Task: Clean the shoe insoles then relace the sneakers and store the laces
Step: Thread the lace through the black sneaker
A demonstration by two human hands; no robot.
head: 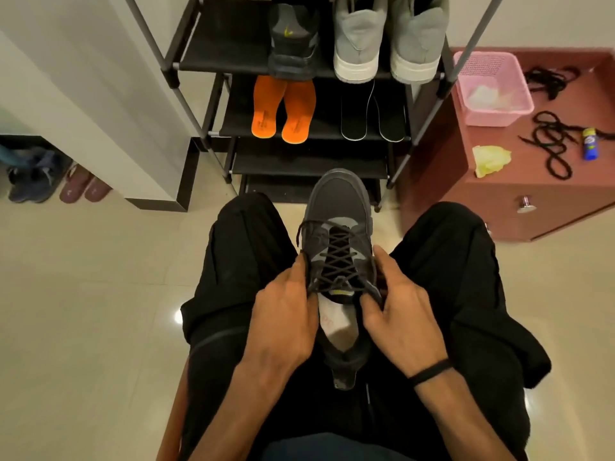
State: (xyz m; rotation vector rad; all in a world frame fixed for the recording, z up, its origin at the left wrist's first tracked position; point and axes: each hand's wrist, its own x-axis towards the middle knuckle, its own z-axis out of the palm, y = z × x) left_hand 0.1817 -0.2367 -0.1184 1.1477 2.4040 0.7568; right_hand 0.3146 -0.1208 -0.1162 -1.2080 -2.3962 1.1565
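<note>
**Lacing the dark sneaker on the lap**

We hold a dark grey sneaker (339, 227) between the knees, toe pointing away toward the shoe rack (199, 61). Its black lace (337, 257) is crossed through the eyelets up to the tongue. Our left hand (283, 314) pinches the left lace end beside the top eyelets; our right hand (396, 311) has its fingers (371, 302) curled on the right lace end at the collar — both hands grasp the lace.

On the rack's top shelf stand a second dark sneaker (291, 41) and a pair of grey shoes (386, 38). One shelf below lie orange insoles (283, 109) and black insoles (372, 118).

To the right, a reddish cabinet (499, 201) carries a pink basket (492, 91), loose black laces (552, 144), a yellow cloth (491, 159) and a small blue bottle (589, 144) — the bottle lies just beside the laces.
</note>
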